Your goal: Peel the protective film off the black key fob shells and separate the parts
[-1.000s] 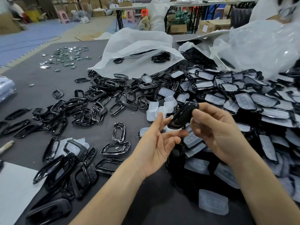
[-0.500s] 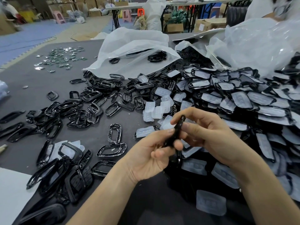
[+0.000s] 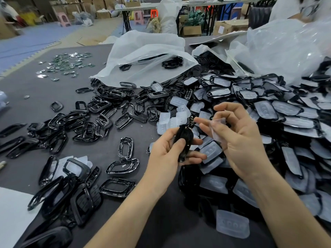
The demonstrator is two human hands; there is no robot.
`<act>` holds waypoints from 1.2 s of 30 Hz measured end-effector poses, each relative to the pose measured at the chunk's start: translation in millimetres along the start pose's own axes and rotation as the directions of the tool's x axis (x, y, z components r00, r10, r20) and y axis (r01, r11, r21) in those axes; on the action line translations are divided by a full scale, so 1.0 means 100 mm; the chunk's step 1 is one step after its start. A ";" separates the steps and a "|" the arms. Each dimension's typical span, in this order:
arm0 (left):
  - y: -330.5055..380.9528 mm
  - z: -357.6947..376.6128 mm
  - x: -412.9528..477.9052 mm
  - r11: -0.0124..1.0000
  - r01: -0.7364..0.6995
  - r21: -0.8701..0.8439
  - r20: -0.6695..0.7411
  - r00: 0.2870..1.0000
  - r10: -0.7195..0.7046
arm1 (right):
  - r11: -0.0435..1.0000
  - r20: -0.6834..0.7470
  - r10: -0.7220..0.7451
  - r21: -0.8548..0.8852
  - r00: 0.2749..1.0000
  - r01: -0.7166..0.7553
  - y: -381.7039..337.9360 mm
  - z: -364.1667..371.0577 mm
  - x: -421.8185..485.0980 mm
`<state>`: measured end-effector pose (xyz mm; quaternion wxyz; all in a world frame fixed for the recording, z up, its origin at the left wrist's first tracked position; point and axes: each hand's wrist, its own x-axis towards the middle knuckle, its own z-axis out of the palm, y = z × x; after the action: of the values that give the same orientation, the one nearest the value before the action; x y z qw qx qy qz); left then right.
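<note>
My left hand (image 3: 166, 154) grips a black key fob shell (image 3: 184, 140) upright, thumb on its near face and fingers behind it. My right hand (image 3: 238, 138) is just to the right of it, a little apart. It pinches a clear piece of protective film (image 3: 217, 127) between thumb and fingers. The film is free of the shell. Behind and to the right lies a big heap of film-covered shells (image 3: 265, 111). A small cluster of translucent films (image 3: 172, 119) lies just beyond my left hand.
Black frames and rings (image 3: 100, 122) are scattered over the dark table mat (image 3: 107, 153) at left and centre. White plastic bags (image 3: 143, 56) lie at the back, small metal parts (image 3: 68, 63) far left. A white sheet (image 3: 12, 215) covers the near left corner.
The hands held the shell together before. Now my right hand has pulled away to the right with the film, and the shell stays in my left hand.
</note>
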<state>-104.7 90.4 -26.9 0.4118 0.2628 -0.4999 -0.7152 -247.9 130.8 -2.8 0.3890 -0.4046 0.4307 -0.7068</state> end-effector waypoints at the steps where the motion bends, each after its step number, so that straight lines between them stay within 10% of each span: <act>1: -0.01 0.01 0.00 1.000 0.006 0.001 0.002 1.000 -0.006 | 1.000 0.016 0.011 0.017 1.000 -0.012 0.01 0.00 -0.01; 36: -0.01 0.01 0.00 0.999 -0.010 0.039 -0.088 0.996 0.014 | 0.979 -0.084 0.202 -0.016 0.976 -0.204 -0.03 0.00 0.00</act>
<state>-106.1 91.0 -27.2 0.4327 0.2989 -0.4963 -0.6907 -248.8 131.8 0.4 0.4364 -0.3338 0.4939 -0.6739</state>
